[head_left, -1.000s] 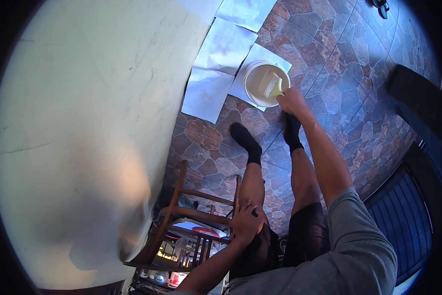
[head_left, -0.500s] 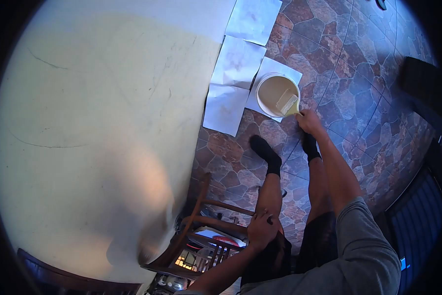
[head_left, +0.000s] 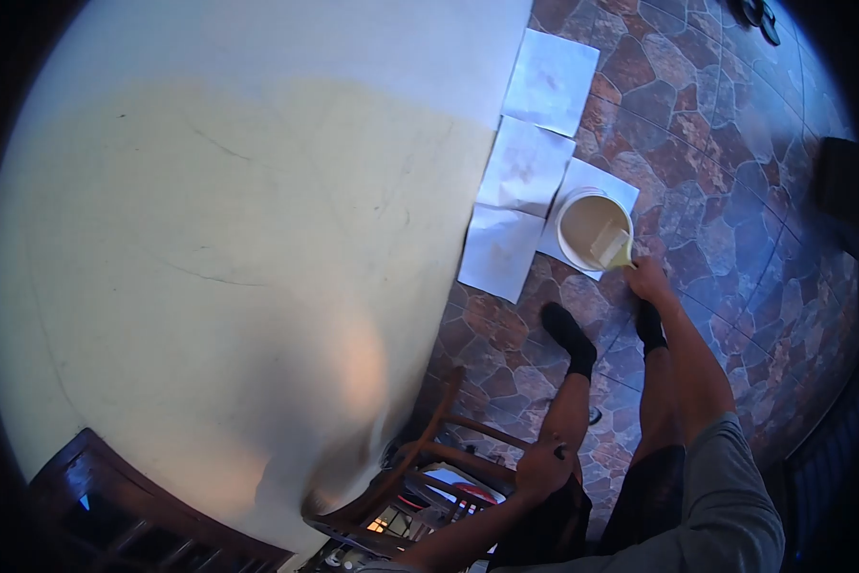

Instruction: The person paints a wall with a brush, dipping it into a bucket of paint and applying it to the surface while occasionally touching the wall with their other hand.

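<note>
My right hand (head_left: pixel 648 279) is closed around the pale yellow handle of a wide paintbrush (head_left: pixel 609 243). Its bristle end lies inside a white bucket (head_left: pixel 560 250), tilted against the near wall of it. Beige paint covers the inside of the bucket. Near my bent knee, my left hand (head_left: pixel 544 468) is closed with the fingers curled. Something small and dark shows by its thumb, too small to make out. The bucket stands on a white paper sheet (head_left: pixel 601 181) on the floor.
More paper sheets (head_left: pixel 522 167) lie along the foot of a cream wall (head_left: pixel 257 201), whose upper part is whiter. Wooden chairs (head_left: pixel 444 420) stand beside my left arm and at the lower left (head_left: pixel 143 516). Sandals (head_left: pixel 762 19) lie on the stone-patterned floor (head_left: pixel 716 191).
The view has shifted, so the bucket, sheets and both hands appear further right and lower. My right hand keeps its hold on the paintbrush, which stays in the bucket.
</note>
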{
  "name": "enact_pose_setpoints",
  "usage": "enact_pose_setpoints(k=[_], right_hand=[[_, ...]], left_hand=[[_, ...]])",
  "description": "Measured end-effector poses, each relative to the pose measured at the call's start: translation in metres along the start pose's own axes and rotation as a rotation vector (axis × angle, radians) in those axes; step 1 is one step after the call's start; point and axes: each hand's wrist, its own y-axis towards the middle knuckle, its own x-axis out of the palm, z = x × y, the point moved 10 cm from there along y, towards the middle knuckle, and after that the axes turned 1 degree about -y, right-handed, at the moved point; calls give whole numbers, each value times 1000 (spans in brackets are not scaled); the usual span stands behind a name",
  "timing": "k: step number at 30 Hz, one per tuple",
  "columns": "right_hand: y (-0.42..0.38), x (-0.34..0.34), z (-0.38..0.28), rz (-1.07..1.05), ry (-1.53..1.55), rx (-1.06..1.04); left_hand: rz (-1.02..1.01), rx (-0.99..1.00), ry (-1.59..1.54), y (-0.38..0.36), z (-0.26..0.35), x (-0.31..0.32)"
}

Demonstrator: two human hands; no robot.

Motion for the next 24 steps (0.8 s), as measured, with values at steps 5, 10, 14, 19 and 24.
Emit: enact_pose_setpoints(k=[5, 10, 14, 19, 24], right_hand=[[7, 6, 1, 47, 50, -85], [21, 23, 7, 183, 225, -217], [42, 54, 35, 95, 59, -143], [49, 58, 36, 47, 16, -154], [22, 25, 9, 95, 74, -191]], left_hand=[[-35, -27, -45, 9, -7, -5], [-52, -69, 21, 13, -26, 5], [-36, -31, 5, 9, -13, -6], [-59, -12, -2, 19, -17, 0], [-30, 31, 53, 26, -39, 15]])
